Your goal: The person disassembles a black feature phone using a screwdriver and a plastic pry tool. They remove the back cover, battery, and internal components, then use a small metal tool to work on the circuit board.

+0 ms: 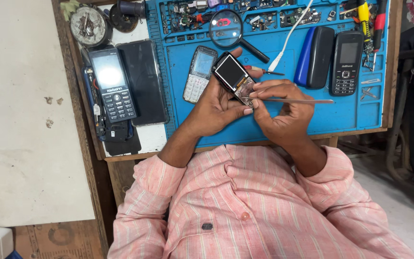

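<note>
Head view, left hand (215,108) cradling opened phone (234,76) (small), tweezers (293,100)

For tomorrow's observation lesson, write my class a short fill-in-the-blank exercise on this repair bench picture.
1. The left hand holds a small opened ____.
2. The right hand holds metal ____ against the small opened phone.
3. The work mat is coloured ____.
4. Above the hands lies a round ____ glass.

Missing words: phone; tweezers; blue; magnifying

We note a wooden bench (120,156) carrying a blue work mat (360,120). On the mat: magnifying glass (227,29), white keypad phone (199,74), black keypad phone (346,62). Beside the mat: dark smartphone (144,81).
</note>
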